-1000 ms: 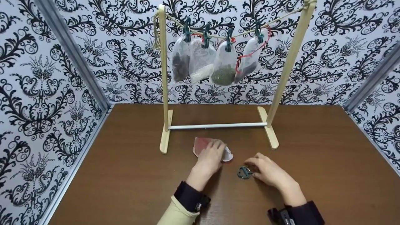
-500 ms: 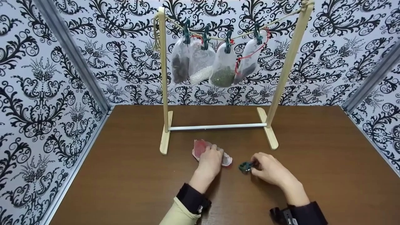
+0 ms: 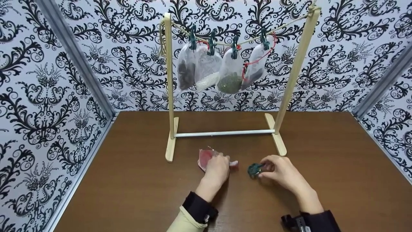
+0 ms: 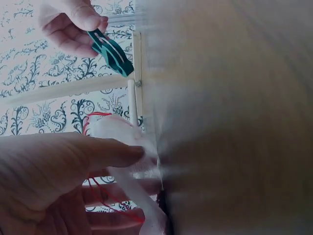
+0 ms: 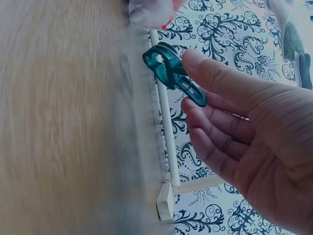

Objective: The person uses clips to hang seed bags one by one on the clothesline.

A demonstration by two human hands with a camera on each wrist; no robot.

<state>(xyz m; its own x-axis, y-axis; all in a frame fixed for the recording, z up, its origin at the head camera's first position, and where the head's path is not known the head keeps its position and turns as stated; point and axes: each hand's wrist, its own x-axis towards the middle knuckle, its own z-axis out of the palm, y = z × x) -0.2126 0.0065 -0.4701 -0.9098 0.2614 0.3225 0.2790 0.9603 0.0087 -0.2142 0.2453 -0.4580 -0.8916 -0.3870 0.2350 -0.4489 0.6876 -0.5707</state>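
Observation:
A sheer white drawstring bag with reddish contents [image 3: 204, 158] lies on the table in front of the rack. My left hand [image 3: 216, 170] grips its upper part from above. In the left wrist view, thumb and fingers are around the thin white mesh [image 4: 115, 128], and its red string [image 4: 100, 193] trails between the fingers. To the right, my right hand [image 3: 285, 172] pinches a dark green plastic clip [image 3: 254, 169] just over the tabletop. The right wrist view shows the thumb and fingers on one end of the clip [image 5: 165, 63], its other end pointing toward the bag.
Behind the hands stands a wooden rack [image 3: 170, 90] with a white crossbar [image 3: 225, 133] low down. A cord [image 3: 286, 25] spans its posts. Several mesh bags [image 3: 230, 75] with dark, white and green contents hang there from green clips. Patterned walls [image 3: 51, 129] enclose the table [image 3: 135, 193].
My right hand has lifted the clip slightly and turned it, shifting a little right. My left hand has gathered the bag's white neck closer. The head view has tilted up slightly.

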